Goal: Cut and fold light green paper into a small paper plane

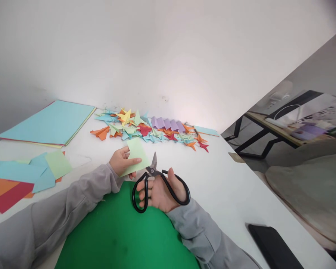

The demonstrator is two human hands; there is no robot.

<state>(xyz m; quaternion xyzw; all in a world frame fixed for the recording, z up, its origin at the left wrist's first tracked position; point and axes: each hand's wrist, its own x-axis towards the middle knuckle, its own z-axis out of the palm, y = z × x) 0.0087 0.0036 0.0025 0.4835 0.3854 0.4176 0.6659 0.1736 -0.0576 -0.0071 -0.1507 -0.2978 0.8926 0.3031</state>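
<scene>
My left hand (121,161) pinches a small light green paper sheet (136,153) held just above the white table (218,179). My right hand (160,191) grips black-handled scissors (154,178), thumb through one loop and fingers through the other. The short blades point up and meet the paper's lower right edge. Both hands hover over a green surface (120,235) close to my body. Grey sleeves cover both arms.
A heap of folded coloured paper shapes (148,130) lies along the table's far side. A stack of light blue sheets (50,122) sits at the far left, loose coloured sheets (19,177) at the near left. A black flat object (271,246) rests near the right edge.
</scene>
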